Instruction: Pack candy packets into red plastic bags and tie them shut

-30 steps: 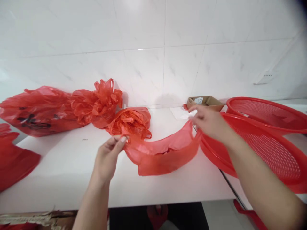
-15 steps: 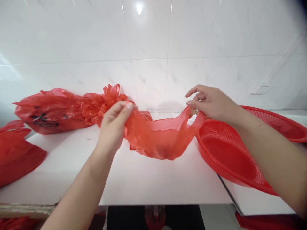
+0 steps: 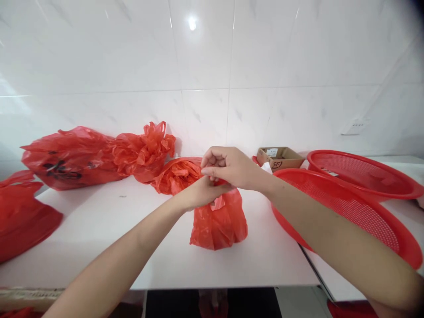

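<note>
Pinching red bag [image 3: 218, 225] on counter [image 3: 115, 238], hands [image 3: 228, 170] just beside basket [image 3: 288, 227] rim.

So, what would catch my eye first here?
The left hand and right hand meet at the centre, pinching the gathered top of a small red bag over the white counter. A heap of crumpled red bags lies along the tiled wall at left. Two big red mesh baskets overlap at right.

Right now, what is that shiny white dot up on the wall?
In the head view, the dot is a light's glare on the glossy wall tiles; the same view darkens at its top right corner, while the red bag looks sharp.
</note>
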Tool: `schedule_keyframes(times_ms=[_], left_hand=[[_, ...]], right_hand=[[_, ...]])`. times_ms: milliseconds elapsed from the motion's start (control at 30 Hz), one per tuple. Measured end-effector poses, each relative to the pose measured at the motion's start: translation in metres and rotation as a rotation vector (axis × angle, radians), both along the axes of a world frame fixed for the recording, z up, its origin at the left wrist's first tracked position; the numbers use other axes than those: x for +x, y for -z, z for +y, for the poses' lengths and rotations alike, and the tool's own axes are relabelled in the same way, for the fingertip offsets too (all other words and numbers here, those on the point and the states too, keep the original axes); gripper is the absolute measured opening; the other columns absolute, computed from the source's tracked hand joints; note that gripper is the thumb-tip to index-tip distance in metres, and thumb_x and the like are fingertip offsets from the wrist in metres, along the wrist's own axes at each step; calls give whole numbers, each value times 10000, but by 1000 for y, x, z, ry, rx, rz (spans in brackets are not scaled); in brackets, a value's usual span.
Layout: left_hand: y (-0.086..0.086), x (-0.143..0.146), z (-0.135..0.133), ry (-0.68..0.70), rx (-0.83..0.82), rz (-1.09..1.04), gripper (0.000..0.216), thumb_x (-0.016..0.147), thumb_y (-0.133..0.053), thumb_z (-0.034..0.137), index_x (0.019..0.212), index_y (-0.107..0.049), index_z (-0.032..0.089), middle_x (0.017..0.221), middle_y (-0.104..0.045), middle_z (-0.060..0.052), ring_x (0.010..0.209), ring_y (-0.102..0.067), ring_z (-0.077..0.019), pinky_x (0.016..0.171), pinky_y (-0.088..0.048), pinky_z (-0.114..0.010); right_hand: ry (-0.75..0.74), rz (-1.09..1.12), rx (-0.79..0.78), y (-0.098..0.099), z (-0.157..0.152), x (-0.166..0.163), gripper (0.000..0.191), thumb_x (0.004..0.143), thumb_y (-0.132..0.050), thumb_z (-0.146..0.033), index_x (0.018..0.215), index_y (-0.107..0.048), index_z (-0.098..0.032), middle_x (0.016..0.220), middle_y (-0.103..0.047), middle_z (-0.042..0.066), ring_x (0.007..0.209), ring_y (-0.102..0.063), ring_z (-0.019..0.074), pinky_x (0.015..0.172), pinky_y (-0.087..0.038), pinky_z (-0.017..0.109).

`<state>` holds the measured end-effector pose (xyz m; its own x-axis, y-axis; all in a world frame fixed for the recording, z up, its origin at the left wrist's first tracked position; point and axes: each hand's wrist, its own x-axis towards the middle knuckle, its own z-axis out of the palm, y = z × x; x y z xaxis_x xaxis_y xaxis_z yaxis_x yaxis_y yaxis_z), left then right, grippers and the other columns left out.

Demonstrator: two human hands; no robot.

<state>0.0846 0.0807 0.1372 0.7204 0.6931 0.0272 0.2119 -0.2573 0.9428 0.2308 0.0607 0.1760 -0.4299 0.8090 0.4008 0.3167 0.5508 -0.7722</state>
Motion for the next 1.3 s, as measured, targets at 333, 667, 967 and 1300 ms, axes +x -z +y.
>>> schedule_keyframes(times_ms=[333, 667, 967, 1300], left_hand=[[16, -20, 12, -85, -345, -167, 387, 931, -455, 500, 814, -588, 155, 470, -362, 74, 412, -278, -64, 467, -336, -207], [14, -35, 5, 156, 95, 150, 127, 792, -612, 184, 827, -734, 187, 773, -684, -12, 690, -584, -141, 696, -459, -268], [43, -26, -5, -364, 886, 284, 356, 626, -393, -59, 794, -579, 194, 889, -649, -9, 663, -547, -127, 491, -322, -215], [70, -49, 5, -240, 671, 357, 291, 942, -388, 291, 788, -623, 211, 791, -670, -40, 747, -608, -195, 680, -437, -296]], right_hand=[[188, -38, 33, 46, 1, 28, 102, 846, -530, -172, 941, -536, -209, 757, -534, -43, 681, -533, 95, 628, -453, 241], [-15, 151, 41, 44, -35, 13, 112, 931, -521, -239, 981, -614, -203, 986, -642, 22, 949, -597, 133, 881, -469, 288], [152, 263, -127, 117, -1, -7, 342, 1000, -361, -402, 1229, -564, -249, 1094, -625, 23, 997, -570, 154, 923, -439, 320], [356, -330, 56, 129, -9, 31, 293, 989, -373, -376, 867, -575, -202, 845, -621, 18, 843, -544, 157, 862, -375, 289]])
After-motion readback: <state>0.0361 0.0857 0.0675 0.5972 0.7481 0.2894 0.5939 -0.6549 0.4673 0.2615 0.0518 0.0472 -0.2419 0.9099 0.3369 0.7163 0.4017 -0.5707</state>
